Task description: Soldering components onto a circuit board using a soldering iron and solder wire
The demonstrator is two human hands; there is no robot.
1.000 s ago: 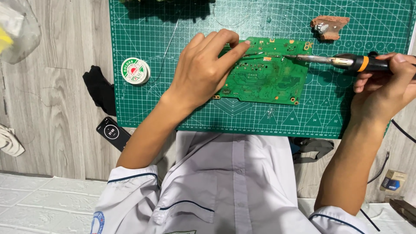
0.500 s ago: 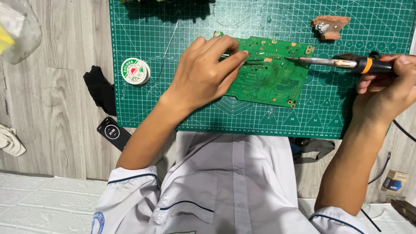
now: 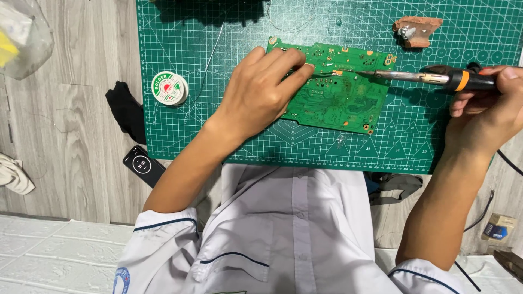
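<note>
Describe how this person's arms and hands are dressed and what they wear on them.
Both hands, the left hand and the right hand, are bare: no gloves, and no rings or watch in view. The forearms are uncovered. Short white shirt sleeves end near the elbows, each edged with a thin dark blue line.

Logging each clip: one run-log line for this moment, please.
left hand: pressing circuit board, feeding solder wire | right hand: holding soldering iron, tip at board | surface: green cutting mat

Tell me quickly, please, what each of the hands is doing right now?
Left hand: closed, pinching a thin wire and resting on the board.
Right hand: closed on the soldering iron.
</note>
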